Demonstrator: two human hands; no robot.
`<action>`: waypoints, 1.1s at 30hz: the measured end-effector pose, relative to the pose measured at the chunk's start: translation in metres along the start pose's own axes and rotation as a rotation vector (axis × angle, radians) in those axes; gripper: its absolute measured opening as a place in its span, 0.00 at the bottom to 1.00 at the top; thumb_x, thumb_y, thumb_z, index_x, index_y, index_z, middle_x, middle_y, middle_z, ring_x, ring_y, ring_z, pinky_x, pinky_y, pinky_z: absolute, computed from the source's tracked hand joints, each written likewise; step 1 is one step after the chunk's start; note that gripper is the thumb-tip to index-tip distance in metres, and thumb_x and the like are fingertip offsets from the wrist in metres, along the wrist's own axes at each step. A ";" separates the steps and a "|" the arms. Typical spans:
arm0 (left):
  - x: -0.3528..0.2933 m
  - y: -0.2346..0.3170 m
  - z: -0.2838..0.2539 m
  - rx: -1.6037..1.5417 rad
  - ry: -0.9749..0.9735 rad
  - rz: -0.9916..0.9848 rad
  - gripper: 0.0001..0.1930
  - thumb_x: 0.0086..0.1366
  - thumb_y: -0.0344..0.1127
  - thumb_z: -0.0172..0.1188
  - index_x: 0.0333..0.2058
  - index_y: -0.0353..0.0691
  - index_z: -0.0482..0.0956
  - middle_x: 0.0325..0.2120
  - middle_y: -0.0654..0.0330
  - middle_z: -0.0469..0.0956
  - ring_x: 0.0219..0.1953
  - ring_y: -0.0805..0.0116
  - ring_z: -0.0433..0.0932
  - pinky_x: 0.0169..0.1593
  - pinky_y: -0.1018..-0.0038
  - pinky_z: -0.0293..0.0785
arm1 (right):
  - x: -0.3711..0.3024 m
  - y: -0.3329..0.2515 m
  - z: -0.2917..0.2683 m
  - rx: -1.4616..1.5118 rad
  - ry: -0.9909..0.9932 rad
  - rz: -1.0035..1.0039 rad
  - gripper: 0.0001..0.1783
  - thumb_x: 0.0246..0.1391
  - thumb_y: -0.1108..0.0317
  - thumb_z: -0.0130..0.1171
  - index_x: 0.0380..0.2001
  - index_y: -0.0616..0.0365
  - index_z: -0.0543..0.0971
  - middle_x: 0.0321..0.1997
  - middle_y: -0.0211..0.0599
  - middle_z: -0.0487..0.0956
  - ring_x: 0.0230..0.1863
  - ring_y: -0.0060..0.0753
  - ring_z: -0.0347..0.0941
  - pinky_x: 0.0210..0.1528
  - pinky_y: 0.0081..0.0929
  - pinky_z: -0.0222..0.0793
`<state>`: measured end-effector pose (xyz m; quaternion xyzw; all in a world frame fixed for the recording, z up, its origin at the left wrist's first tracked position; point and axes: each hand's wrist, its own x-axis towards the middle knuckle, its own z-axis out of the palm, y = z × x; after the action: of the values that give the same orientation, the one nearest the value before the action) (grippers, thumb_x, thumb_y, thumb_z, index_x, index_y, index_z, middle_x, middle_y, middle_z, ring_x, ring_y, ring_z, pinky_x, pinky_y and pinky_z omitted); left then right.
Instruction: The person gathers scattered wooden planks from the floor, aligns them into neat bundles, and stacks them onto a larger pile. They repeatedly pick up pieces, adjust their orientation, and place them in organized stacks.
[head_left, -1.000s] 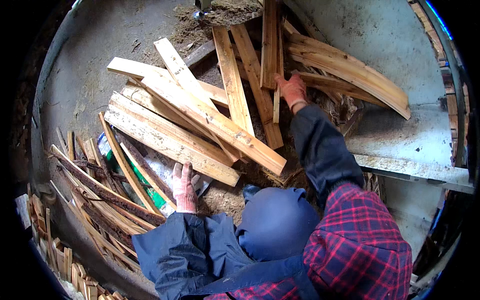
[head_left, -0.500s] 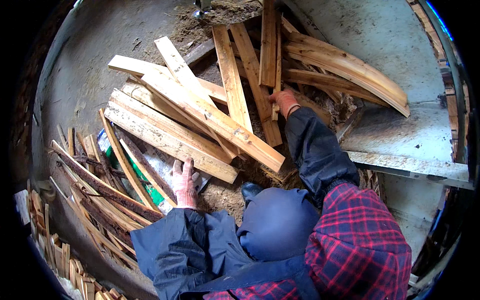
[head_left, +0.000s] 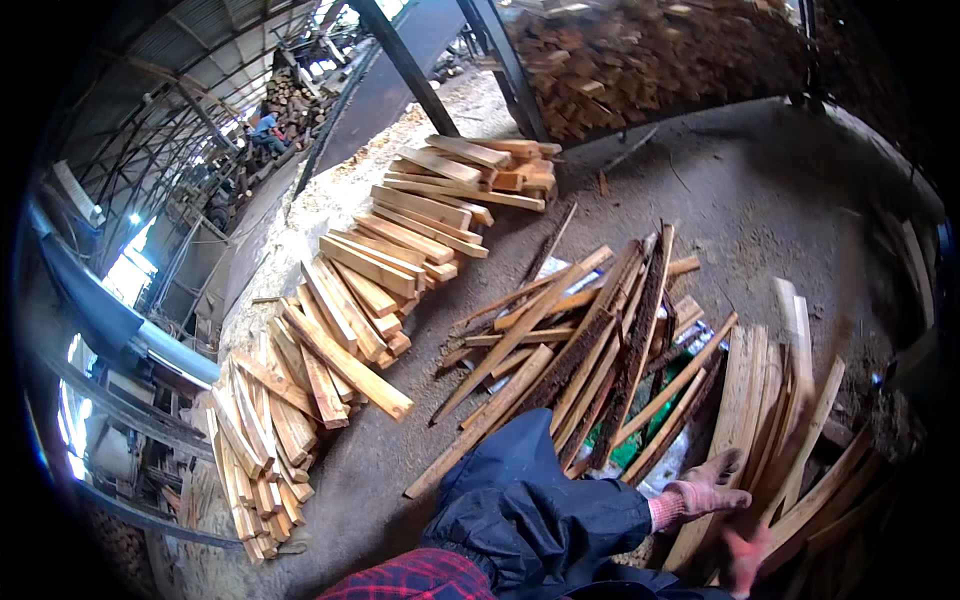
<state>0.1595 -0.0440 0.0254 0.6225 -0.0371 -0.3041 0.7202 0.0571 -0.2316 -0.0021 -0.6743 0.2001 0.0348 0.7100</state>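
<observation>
My left hand [head_left: 702,490], in a pinkish work glove, is beside the upright-leaning pale boards [head_left: 738,400] at lower right. Its fingers stretch rightward, apart, with nothing gripped. Close below it, my right hand [head_left: 745,562], in a reddish glove, is blurred by motion. A brown wooden slat [head_left: 808,440], also smeared, rises from that hand and seems to be held in it. To the left of the boards lies a loose heap of dark bark-edged strips [head_left: 590,370] over green and white sheeting.
A long row of stacked cut wood pieces [head_left: 350,300] curves along the left. Metal posts [head_left: 405,65] stand behind it. Far back are a large wood pile [head_left: 650,70] and a seated person [head_left: 267,132]. More slats [head_left: 825,500] lie at the right.
My view has swung left and up, so the stacked row and shed show. My hands have come close together, and the right-hand slat has moved away from the board pile.
</observation>
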 end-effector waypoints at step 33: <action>0.037 -0.061 -0.057 0.366 0.425 -0.133 0.44 0.52 0.42 0.71 0.61 0.29 0.57 0.56 0.44 0.66 0.57 0.58 0.68 0.57 0.70 0.66 | 0.119 0.000 -0.208 -0.163 0.872 0.049 0.30 0.48 0.53 0.65 0.46 0.69 0.75 0.46 0.49 0.77 0.44 0.45 0.75 0.51 0.41 0.69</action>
<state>0.1906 -0.0147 -0.0555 0.7929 0.1012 -0.2018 0.5659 0.1170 -0.4601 -0.0438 -0.6748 0.4934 -0.2206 0.5026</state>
